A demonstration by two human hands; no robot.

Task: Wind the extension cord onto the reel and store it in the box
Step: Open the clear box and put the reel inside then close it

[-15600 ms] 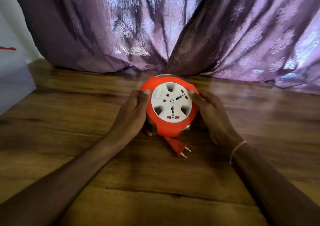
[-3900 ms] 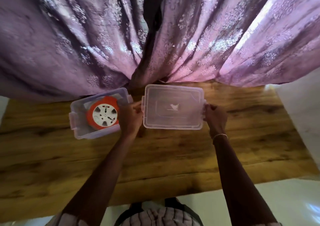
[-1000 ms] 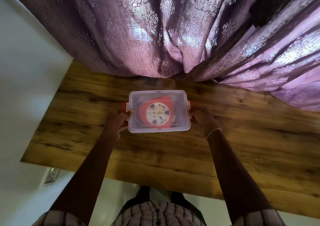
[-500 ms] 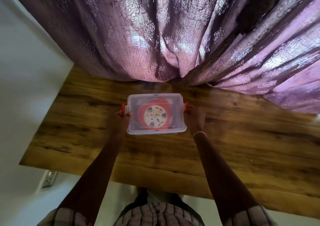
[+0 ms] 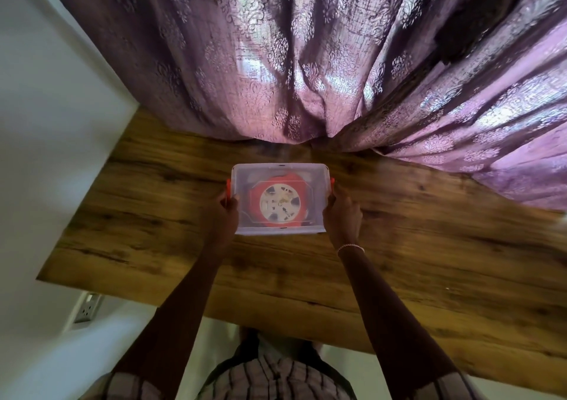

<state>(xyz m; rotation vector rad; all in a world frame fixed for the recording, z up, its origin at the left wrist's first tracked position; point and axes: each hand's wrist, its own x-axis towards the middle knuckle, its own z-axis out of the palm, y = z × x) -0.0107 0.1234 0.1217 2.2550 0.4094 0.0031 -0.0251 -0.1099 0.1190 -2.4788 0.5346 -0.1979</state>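
The clear plastic box (image 5: 277, 168) sits at the centre of the frame on the wooden table (image 5: 429, 246). It is near the far edge, where the purple curtain (image 5: 306, 77) drapes onto the tabletop. The translucent lid (image 5: 317, 203) is in place on the box. The orange reel (image 5: 257, 197) lies flat inside and is visible through the lid, with its white socket face (image 5: 279, 204) turned upward. The cord itself cannot be made out through the plastic.

The left latch (image 5: 228, 184), orange, shows at the left end of the box. The right latch (image 5: 333, 181), also orange, shows at the right end.

The left hand (image 5: 227, 215) grips the left end of the box, with the thumb on the lid edge just below the left latch and the fingers curled round the end wall. The right hand (image 5: 343, 215) grips the right end the same way, with the thumb against the lid corner. Whether the box rests on the table or is held just above it cannot be told.

A bracelet (image 5: 350, 247) circles the right wrist. A wall socket (image 5: 87, 307) is mounted at the lower left of the frame, below the table edge. A plaid shirt (image 5: 276, 375) fills the bottom edge.
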